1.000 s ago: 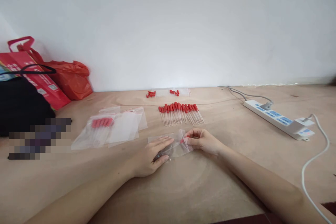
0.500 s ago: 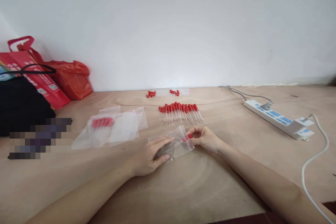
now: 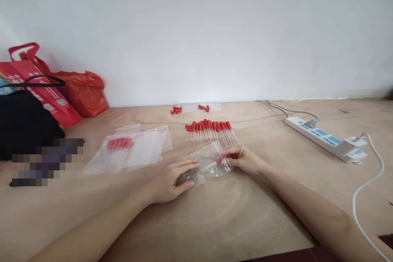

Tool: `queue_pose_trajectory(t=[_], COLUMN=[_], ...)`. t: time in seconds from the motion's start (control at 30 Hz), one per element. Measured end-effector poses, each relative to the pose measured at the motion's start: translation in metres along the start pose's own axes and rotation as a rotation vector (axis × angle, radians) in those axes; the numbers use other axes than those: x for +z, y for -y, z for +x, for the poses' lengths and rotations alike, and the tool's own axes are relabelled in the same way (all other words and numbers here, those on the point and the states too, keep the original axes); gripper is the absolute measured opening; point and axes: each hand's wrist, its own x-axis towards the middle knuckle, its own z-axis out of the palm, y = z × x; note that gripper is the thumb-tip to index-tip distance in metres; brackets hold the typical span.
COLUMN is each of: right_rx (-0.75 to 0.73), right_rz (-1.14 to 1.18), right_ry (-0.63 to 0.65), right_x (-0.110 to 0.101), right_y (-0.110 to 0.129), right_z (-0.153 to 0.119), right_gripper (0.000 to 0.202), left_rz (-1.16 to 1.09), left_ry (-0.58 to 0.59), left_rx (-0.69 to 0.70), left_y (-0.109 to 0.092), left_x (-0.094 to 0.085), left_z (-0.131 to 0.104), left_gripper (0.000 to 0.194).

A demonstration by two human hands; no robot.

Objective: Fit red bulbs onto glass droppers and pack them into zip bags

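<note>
My left hand [image 3: 175, 180] curves over the left end of a clear zip-lock bag [image 3: 202, 168], thumb on the near side and fingers on the far side. At the bag's right-hand end, my right hand [image 3: 241, 158] pinches a dropper with a red bulb [image 3: 221, 159], its thin stem lying inside the plastic. Whether the fingertips also grip the bag's edge is hard to see. Just beyond the hands lies a row of red-bulbed droppers [image 3: 206, 125], stems pointing towards me. Left of them, a filled zip-lock bag [image 3: 118, 149] holds several droppers.
Flat unused-looking zip bags [image 3: 145, 147] overlap beside the filled one. Loose red bulbs [image 3: 176, 110] and a clear bag [image 3: 190, 107] lie by the wall. A power strip [image 3: 322, 137] with a white cable [image 3: 356, 196] is on the right. Red bags [image 3: 84, 94] and a black bag [image 3: 27, 125] stand left.
The bag's right end has moved slightly right and up with my right hand. The red bulb now sits further inside the bag's mouth. My left hand has shifted a little left.
</note>
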Motion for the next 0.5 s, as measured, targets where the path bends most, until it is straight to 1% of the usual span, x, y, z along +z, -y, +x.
queue_pose_trajectory(t=[0.1,0.23,0.5], right_rx=[0.015,0.026,0.044], right_rz=[0.064,0.075,0.107], right_ry=[-0.06,-0.113,-0.106], right_x=[0.0022,0.003,-0.0043], right_y=[-0.0009,-0.0001,0.0014], right_z=[0.0007,0.0017,0.0016], right_gripper=[0.044,0.035,0.025], left_rz=[-0.003,-0.009,-0.03], left_ry=[0.002,0.017,0.036], left_rx=[-0.007,-0.019,-0.025], left_y=[-0.0006,-0.0011,0.0], left_x=[-0.0003,-0.0011,-0.0034], left_z=[0.0002,0.0007,-0.0009], left_gripper=[0.043,0.044,0.045])
